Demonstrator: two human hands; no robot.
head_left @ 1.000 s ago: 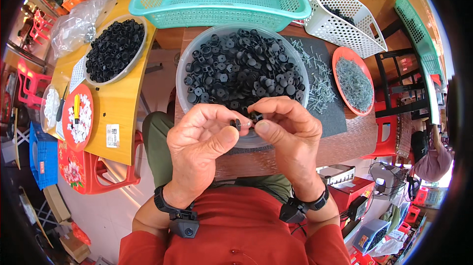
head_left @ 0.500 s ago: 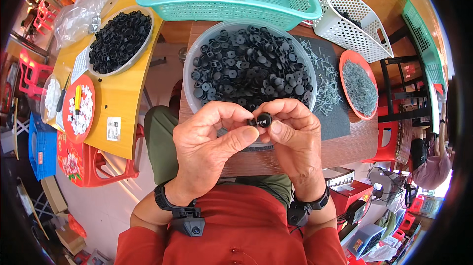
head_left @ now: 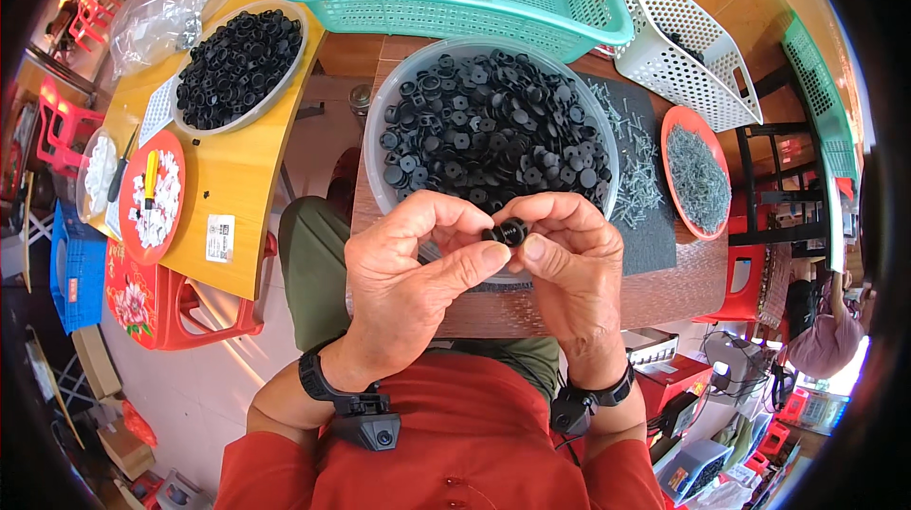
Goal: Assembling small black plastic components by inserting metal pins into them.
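My left hand (head_left: 408,273) and my right hand (head_left: 574,268) meet above the near rim of a large clear basin (head_left: 378,168). Between their fingertips is a small round black plastic knob (head_left: 511,232), its two parts lying against each other. My left thumb and forefinger pinch its left end, while the right thumb and forefinger grip the other end. Inside the basin lies a heap of similar black plastic caps (head_left: 503,121). Loose screws (head_left: 634,164) are scattered on a dark mat (head_left: 650,246) to the right, beside an orange plate (head_left: 672,130) piled with more screws.
Behind the basin stands a green basket (head_left: 455,12); a white perforated basket (head_left: 688,83) is at its right. On the yellow table (head_left: 247,211) at left are a bowl of black rings (head_left: 237,69) and a red plate of white pieces (head_left: 157,249) with a yellow-handled tool (head_left: 150,178).
The two black parts have come together, covering the screw that showed between them. My left fingertips have shifted slightly right, and the whole view has moved a little.
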